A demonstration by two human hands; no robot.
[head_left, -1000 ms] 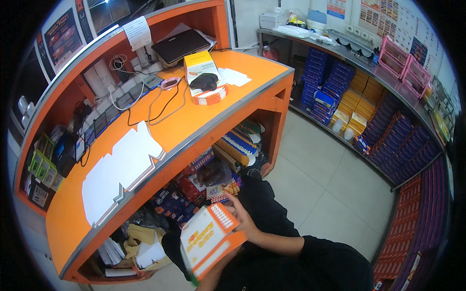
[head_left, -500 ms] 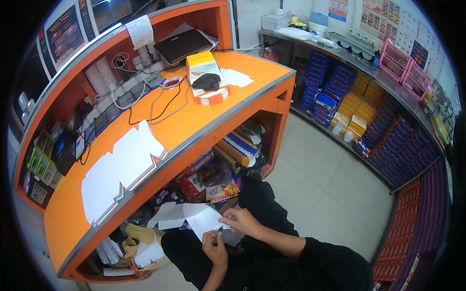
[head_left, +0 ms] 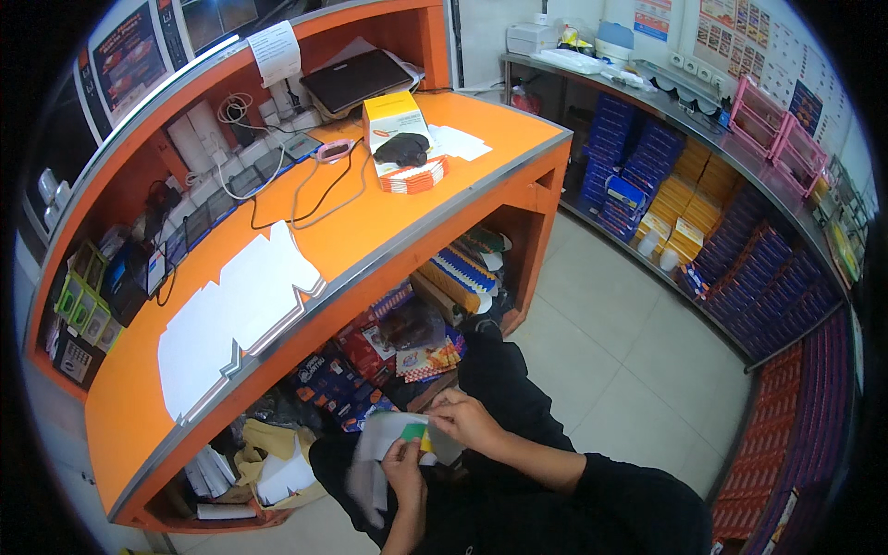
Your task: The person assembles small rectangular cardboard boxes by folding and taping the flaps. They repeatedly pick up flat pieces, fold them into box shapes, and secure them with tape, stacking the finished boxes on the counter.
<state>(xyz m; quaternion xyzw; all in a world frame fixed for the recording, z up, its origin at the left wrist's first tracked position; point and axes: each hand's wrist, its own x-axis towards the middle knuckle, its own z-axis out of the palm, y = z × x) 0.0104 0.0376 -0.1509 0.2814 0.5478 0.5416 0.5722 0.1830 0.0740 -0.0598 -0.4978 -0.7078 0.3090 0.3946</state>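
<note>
A white cardboard box blank [head_left: 379, 433], partly folded and smeared by motion, is held over my lap. A green and yellow printed part of it shows between my hands. My left hand [head_left: 404, 470] pinches the blank from the near side, thumb over the printed part. At its right edge my right hand [head_left: 465, 424] has its fingers closed on a corner of the same blank. On the orange counter [head_left: 370, 227] above lies a stack of flat white box blanks [head_left: 231, 310], their notched edges toward me.
Printed packages and plastic bags [head_left: 370, 347] crowd the shelf under the counter. A brown paper bag [head_left: 268, 444] of papers sits lower left. A yellow and white carton [head_left: 393, 120], a black laptop [head_left: 356, 83] and cables are on the counter. Stacked boxes [head_left: 740, 240] fill the right shelves.
The blank has swung left and down and turned over partly, so its green and yellow print now shows. My left hand has shifted slightly up against it. The head view has shifted a little.
</note>
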